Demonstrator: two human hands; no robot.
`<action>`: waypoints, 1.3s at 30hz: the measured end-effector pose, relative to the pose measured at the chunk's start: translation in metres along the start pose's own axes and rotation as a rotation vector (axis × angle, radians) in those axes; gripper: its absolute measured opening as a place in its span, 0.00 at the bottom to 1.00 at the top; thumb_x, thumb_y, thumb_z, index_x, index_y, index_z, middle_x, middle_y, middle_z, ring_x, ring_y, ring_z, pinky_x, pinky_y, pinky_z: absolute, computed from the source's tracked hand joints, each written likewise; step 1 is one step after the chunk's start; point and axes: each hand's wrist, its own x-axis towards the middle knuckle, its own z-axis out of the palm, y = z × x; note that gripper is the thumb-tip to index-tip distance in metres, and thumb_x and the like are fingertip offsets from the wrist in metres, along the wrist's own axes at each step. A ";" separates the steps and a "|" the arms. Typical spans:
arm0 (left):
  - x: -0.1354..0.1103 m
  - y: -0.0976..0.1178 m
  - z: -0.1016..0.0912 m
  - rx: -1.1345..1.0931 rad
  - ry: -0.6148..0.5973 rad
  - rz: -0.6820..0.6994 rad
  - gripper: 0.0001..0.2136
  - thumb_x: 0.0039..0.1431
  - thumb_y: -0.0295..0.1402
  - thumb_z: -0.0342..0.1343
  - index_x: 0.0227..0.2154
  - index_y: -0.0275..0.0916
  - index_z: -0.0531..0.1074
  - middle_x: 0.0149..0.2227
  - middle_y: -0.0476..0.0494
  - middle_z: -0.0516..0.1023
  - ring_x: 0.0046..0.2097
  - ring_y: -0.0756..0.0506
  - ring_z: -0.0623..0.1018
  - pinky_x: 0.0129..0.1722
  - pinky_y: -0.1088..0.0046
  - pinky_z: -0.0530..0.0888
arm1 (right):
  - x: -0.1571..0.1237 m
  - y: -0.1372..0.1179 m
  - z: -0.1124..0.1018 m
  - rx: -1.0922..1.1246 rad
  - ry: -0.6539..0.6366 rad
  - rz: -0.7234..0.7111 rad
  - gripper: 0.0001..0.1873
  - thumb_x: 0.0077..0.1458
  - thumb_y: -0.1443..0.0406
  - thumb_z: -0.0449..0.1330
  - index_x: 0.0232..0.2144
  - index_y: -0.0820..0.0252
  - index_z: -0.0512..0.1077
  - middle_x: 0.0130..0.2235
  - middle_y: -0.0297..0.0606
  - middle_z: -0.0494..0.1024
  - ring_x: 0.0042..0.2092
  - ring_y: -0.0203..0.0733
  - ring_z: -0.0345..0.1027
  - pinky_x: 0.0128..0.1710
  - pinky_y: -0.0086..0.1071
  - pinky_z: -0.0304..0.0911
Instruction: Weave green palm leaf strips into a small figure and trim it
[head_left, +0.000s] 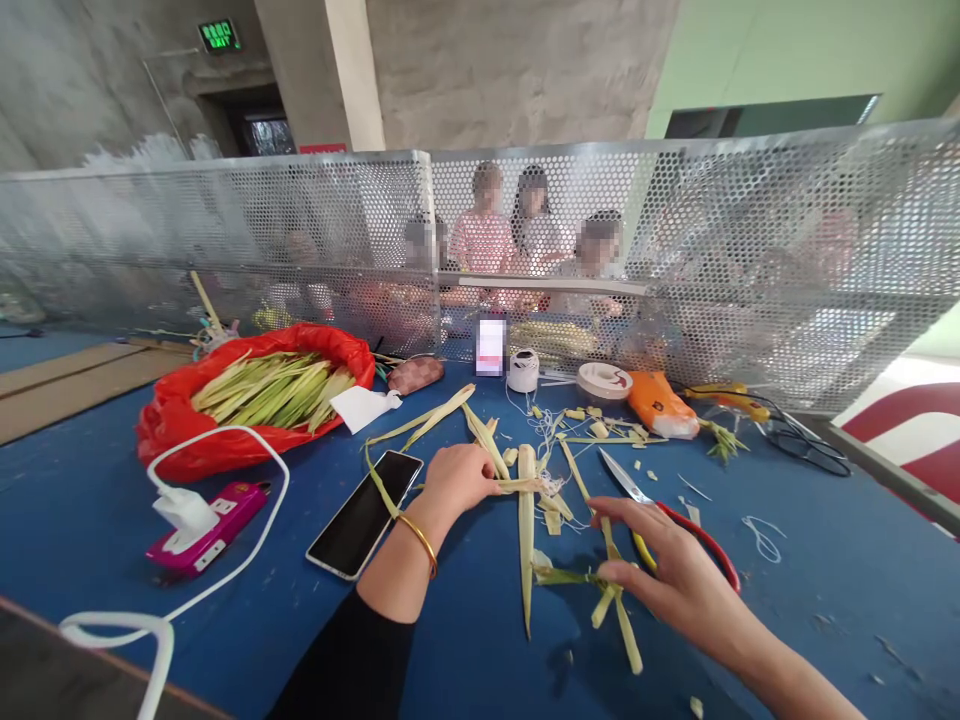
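Observation:
My left hand (pixel 461 478), with a gold bangle at the wrist, is closed in a pinch on the end of a pale leaf strip (pixel 521 486). That strip lies across an upright, pointed leaf strip (pixel 526 545) on the blue table. My right hand (pixel 664 555) is open, its thumb and index finger apart. Close to its fingertips is a folded, knotted green leaf piece (pixel 611 590); whether the thumb touches it I cannot tell. Scissors (pixel 634 480) with red and yellow handles lie partly hidden behind my right hand. More folded strips (pixel 484 435) lie beyond my left hand.
A red plastic bag (pixel 345 350) of green leaf strips stands at left, near a purple power strip (pixel 236 500) with a white cable. A black phone (pixel 364 515) lies by my left forearm. Thread spool (pixel 523 372), tape roll (pixel 604 381) and orange packet (pixel 664 405) sit before a perforated metal screen (pixel 375 200).

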 end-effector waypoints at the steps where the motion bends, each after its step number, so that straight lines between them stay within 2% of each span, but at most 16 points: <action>1: 0.000 0.001 0.000 0.004 -0.009 0.006 0.02 0.45 0.35 0.65 0.23 0.44 0.79 0.30 0.47 0.81 0.36 0.44 0.78 0.32 0.74 0.65 | 0.000 -0.001 0.002 -0.012 -0.002 0.002 0.25 0.54 0.54 0.61 0.54 0.52 0.68 0.45 0.42 0.79 0.47 0.50 0.71 0.46 0.41 0.66; 3: 0.000 0.001 -0.001 0.016 0.007 -0.002 0.03 0.48 0.34 0.63 0.23 0.43 0.78 0.30 0.46 0.81 0.36 0.44 0.78 0.33 0.74 0.65 | 0.001 -0.002 0.006 -0.045 -0.024 0.018 0.25 0.54 0.56 0.60 0.54 0.53 0.67 0.41 0.41 0.79 0.43 0.49 0.72 0.42 0.38 0.67; 6: 0.004 0.000 -0.002 0.029 0.089 -0.065 0.09 0.58 0.35 0.53 0.28 0.42 0.78 0.34 0.42 0.80 0.38 0.42 0.77 0.33 0.72 0.66 | 0.002 -0.001 0.008 -0.066 -0.048 0.065 0.17 0.58 0.58 0.55 0.49 0.53 0.69 0.30 0.35 0.77 0.33 0.43 0.72 0.31 0.32 0.65; 8: 0.005 0.000 -0.002 0.045 0.152 -0.136 0.12 0.61 0.35 0.48 0.33 0.39 0.77 0.35 0.39 0.79 0.39 0.41 0.77 0.34 0.70 0.66 | 0.002 0.000 0.006 -0.072 0.028 0.124 0.17 0.60 0.57 0.52 0.48 0.54 0.69 0.26 0.32 0.74 0.27 0.40 0.69 0.26 0.30 0.61; 10: 0.004 0.006 -0.001 0.096 0.276 -0.186 0.11 0.61 0.35 0.50 0.37 0.37 0.75 0.39 0.36 0.78 0.42 0.39 0.77 0.36 0.68 0.67 | 0.002 0.003 0.002 -0.075 0.129 0.197 0.19 0.60 0.54 0.50 0.47 0.55 0.68 0.24 0.31 0.71 0.24 0.39 0.66 0.24 0.29 0.59; 12: 0.001 0.015 0.005 0.149 0.424 -0.165 0.11 0.59 0.35 0.53 0.42 0.37 0.73 0.44 0.35 0.76 0.47 0.38 0.75 0.41 0.68 0.68 | 0.003 0.007 0.000 -0.069 0.185 0.269 0.20 0.60 0.52 0.49 0.47 0.56 0.68 0.23 0.30 0.69 0.23 0.39 0.64 0.23 0.29 0.58; 13: -0.001 0.021 0.009 0.135 0.417 -0.115 0.10 0.59 0.34 0.52 0.42 0.38 0.72 0.44 0.37 0.77 0.48 0.39 0.75 0.43 0.68 0.68 | 0.003 0.008 -0.001 -0.066 0.195 0.293 0.20 0.60 0.52 0.49 0.47 0.56 0.68 0.22 0.30 0.69 0.23 0.39 0.64 0.22 0.29 0.58; 14: -0.004 0.028 0.013 0.095 0.343 -0.077 0.09 0.60 0.36 0.51 0.39 0.40 0.73 0.41 0.39 0.78 0.45 0.41 0.76 0.41 0.69 0.68 | 0.004 0.010 0.000 -0.064 0.201 0.308 0.21 0.59 0.51 0.49 0.47 0.56 0.68 0.22 0.30 0.69 0.22 0.39 0.64 0.22 0.29 0.58; 16: -0.009 0.038 0.023 0.043 0.113 -0.077 0.14 0.58 0.46 0.53 0.35 0.40 0.73 0.36 0.39 0.79 0.40 0.40 0.78 0.37 0.69 0.69 | 0.005 0.013 0.002 -0.061 0.202 0.311 0.21 0.58 0.51 0.50 0.46 0.57 0.69 0.22 0.30 0.70 0.21 0.39 0.63 0.21 0.29 0.57; 17: -0.011 0.041 0.027 0.041 0.044 -0.072 0.18 0.54 0.49 0.56 0.36 0.39 0.73 0.37 0.37 0.79 0.41 0.38 0.78 0.37 0.68 0.70 | 0.005 0.015 0.003 -0.056 0.202 0.309 0.21 0.57 0.51 0.51 0.45 0.57 0.69 0.23 0.30 0.70 0.21 0.38 0.62 0.20 0.29 0.57; 20: -0.014 0.044 0.034 0.002 -0.051 -0.048 0.12 0.53 0.40 0.58 0.36 0.37 0.74 0.39 0.34 0.80 0.43 0.36 0.78 0.37 0.67 0.69 | 0.005 0.020 0.005 -0.015 0.211 0.321 0.22 0.57 0.50 0.51 0.46 0.56 0.70 0.22 0.29 0.69 0.22 0.39 0.63 0.21 0.29 0.58; 22: -0.014 0.042 0.033 -0.025 -0.060 -0.047 0.06 0.54 0.32 0.56 0.33 0.37 0.74 0.37 0.34 0.80 0.42 0.37 0.79 0.36 0.68 0.69 | 0.004 0.024 0.005 0.013 0.231 0.328 0.23 0.56 0.50 0.52 0.46 0.56 0.70 0.21 0.29 0.68 0.23 0.39 0.63 0.22 0.29 0.59; 24: -0.013 0.039 0.029 -0.058 -0.043 -0.055 0.06 0.55 0.30 0.53 0.31 0.38 0.75 0.36 0.35 0.80 0.41 0.39 0.79 0.35 0.69 0.68 | 0.003 0.026 0.005 0.035 0.259 0.336 0.23 0.55 0.49 0.53 0.46 0.56 0.72 0.21 0.29 0.68 0.22 0.39 0.63 0.23 0.29 0.59; 29: -0.013 0.038 0.019 -0.152 0.035 -0.078 0.11 0.61 0.30 0.47 0.35 0.41 0.76 0.36 0.40 0.80 0.39 0.43 0.78 0.33 0.71 0.66 | 0.005 0.024 0.004 0.155 0.303 0.365 0.22 0.52 0.50 0.56 0.43 0.56 0.73 0.22 0.31 0.71 0.24 0.41 0.67 0.25 0.30 0.61; 35: -0.015 0.045 0.017 -0.392 0.020 0.017 0.10 0.56 0.34 0.52 0.24 0.41 0.76 0.26 0.44 0.78 0.30 0.45 0.75 0.28 0.73 0.61 | 0.010 0.015 -0.001 0.394 0.344 0.407 0.25 0.50 0.48 0.58 0.41 0.60 0.74 0.25 0.37 0.76 0.31 0.46 0.73 0.30 0.33 0.66; 39: -0.012 0.043 0.012 -0.684 0.055 -0.071 0.14 0.57 0.33 0.50 0.16 0.38 0.67 0.18 0.49 0.68 0.22 0.51 0.66 0.25 0.73 0.58 | 0.009 0.014 0.003 0.462 0.223 0.394 0.25 0.50 0.47 0.59 0.41 0.60 0.75 0.25 0.36 0.75 0.27 0.43 0.70 0.26 0.32 0.65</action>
